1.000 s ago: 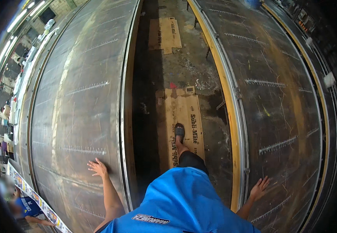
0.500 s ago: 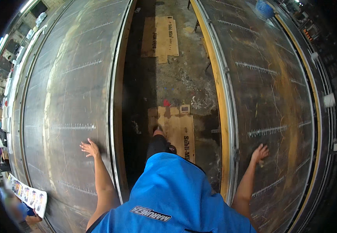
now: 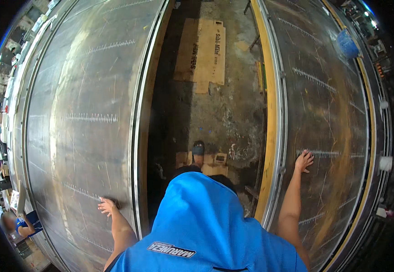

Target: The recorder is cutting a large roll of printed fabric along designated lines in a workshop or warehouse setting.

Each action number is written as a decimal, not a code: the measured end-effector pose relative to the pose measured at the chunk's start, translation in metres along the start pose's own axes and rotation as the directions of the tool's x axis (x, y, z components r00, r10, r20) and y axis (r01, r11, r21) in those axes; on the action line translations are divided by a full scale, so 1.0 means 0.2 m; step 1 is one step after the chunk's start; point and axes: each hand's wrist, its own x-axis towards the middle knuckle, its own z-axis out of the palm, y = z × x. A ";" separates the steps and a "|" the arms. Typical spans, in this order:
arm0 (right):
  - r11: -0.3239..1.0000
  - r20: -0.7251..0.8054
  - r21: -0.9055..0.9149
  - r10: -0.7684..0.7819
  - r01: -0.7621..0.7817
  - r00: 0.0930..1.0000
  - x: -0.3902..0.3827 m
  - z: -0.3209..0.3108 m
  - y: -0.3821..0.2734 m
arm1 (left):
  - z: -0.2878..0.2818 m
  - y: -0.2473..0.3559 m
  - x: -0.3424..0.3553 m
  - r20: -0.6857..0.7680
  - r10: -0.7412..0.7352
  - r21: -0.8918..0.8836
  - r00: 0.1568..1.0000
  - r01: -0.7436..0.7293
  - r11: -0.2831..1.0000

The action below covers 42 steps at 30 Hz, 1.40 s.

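The left hand [image 3: 108, 206] lies open and flat on the left metal table [image 3: 70, 136] near its inner rim; the right hand [image 3: 304, 161] is spread, palm down, on the right metal table [image 3: 333, 113]. Both worn, scratched surfaces appear rigid, heavy and smooth, so bracing near the rimmed edges beside the aisle floor [image 3: 215, 113] seems most secure.

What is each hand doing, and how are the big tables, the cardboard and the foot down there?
left hand: flat, fingers spread, on the left table.
right hand: flat, fingers spread, on the right table.
left table: bare, scratched, marked with ruler lines.
right table: bare, scratched, yellow-edged.
cardboard: flattened on the floor.
foot: planted on the floor in a dark sandal.
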 end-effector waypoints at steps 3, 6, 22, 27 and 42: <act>1.000 0.040 0.025 0.013 -0.014 0.999 0.06 0.00 -0.35 | 0.09 0.45 -0.07 -0.018 0.001 0.043 1.000 0.000 0.999; 0.999 -0.042 -0.017 0.049 -0.050 0.998 0.07 0.01 -0.51 | 0.17 1.04 -0.25 -0.090 0.355 -0.060 0.931 -0.361 0.931; 0.963 -0.260 -0.022 0.255 -0.270 0.931 0.42 0.19 -0.66 | 0.38 3.79 -1.28 0.000 0.526 -0.358 0.851 -0.491 0.794; 0.753 -0.083 0.114 0.657 -0.648 0.749 0.88 0.12 -1.46 | 0.45 4.09 -1.64 -0.082 0.452 0.061 0.889 -0.448 0.892; 0.704 -0.264 0.302 -0.586 0.643 0.766 1.89 0.25 -4.69 | 0.39 4.30 -1.72 -0.149 0.108 0.008 0.983 -0.108 0.994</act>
